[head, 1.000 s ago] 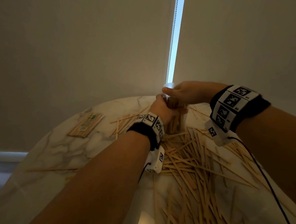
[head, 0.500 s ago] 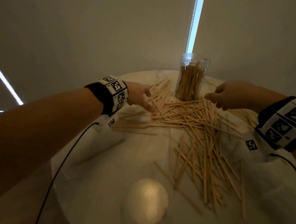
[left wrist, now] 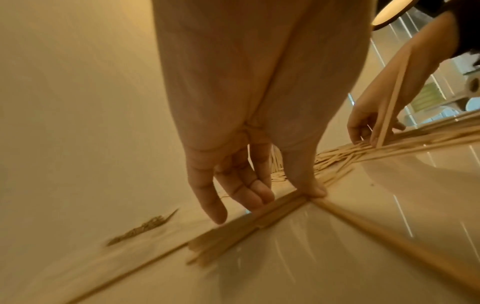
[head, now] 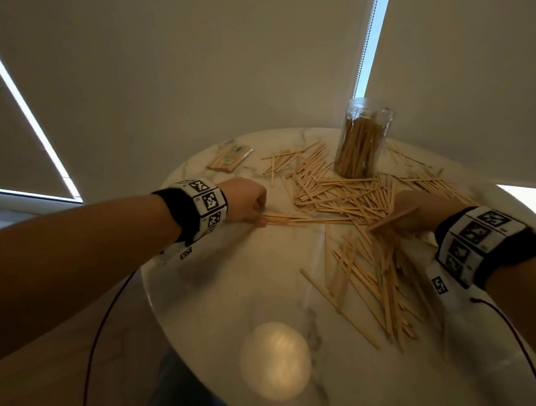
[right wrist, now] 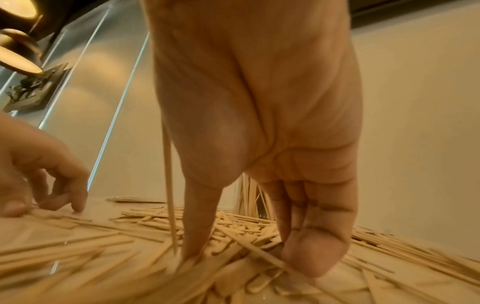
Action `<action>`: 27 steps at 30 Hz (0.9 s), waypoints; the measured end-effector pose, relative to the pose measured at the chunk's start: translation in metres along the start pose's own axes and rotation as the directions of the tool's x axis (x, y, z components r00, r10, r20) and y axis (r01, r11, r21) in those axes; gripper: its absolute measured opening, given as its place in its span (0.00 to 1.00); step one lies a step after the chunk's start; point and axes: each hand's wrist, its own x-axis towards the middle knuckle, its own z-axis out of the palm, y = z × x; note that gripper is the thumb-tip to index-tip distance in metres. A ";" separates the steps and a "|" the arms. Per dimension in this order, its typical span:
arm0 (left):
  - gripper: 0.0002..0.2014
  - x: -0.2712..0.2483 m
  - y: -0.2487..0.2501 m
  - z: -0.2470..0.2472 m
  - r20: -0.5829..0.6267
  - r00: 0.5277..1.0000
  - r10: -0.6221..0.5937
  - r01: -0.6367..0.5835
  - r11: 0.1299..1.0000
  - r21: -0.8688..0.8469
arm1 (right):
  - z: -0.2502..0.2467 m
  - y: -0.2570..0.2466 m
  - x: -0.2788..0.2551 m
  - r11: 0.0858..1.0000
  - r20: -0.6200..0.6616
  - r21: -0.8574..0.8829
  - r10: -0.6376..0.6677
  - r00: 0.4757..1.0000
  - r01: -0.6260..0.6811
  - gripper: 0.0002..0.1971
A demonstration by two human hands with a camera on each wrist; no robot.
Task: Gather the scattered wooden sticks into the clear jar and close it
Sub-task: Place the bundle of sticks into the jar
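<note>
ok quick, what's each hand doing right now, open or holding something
Left hand: thumb and fingers pinching a small bundle of wooden sticks flat on the marble table.
Right hand: fingers down in the stick pile; whether it grips any cannot be told.

One jar [head: 362,139] is standing on the one desk [head: 222,294], packed with sticks too crowded to count. Loose sticks [head: 340,195] are lying across the desk in numbers too many to count. One small packet [head: 230,159] is lying near the far left edge. Two hands are showing, a left [head: 244,201] and a right [head: 418,213], each wearing one wristband
</note>
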 end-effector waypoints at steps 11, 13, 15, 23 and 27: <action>0.31 -0.024 -0.014 -0.004 0.079 0.997 0.007 -0.010 0.999 0.034 | 0.005 0.000 -0.011 0.990 0.015 0.092 0.104 0.994 -0.105 0.28; 0.22 -0.019 -0.014 -0.001 0.012 1.000 0.018 -0.017 0.999 -0.032 | 0.003 0.000 -0.012 0.982 -0.006 0.147 0.123 0.992 -0.120 0.23; 0.16 -0.013 -0.010 0.002 -0.024 1.000 0.019 -0.020 0.998 -0.063 | 0.002 0.001 -0.012 0.980 -0.024 0.149 0.135 0.991 -0.130 0.21; 0.15 0.006 0.035 0.008 -0.064 0.996 0.064 -0.057 0.993 0.103 | 0.002 -0.003 -0.019 0.974 0.002 0.181 0.135 0.991 -0.133 0.17; 0.17 0.011 0.049 0.010 -0.013 1.000 0.024 -0.022 0.991 0.132 | -0.002 0.003 -0.021 0.939 -0.007 0.314 0.150 0.989 -0.140 0.18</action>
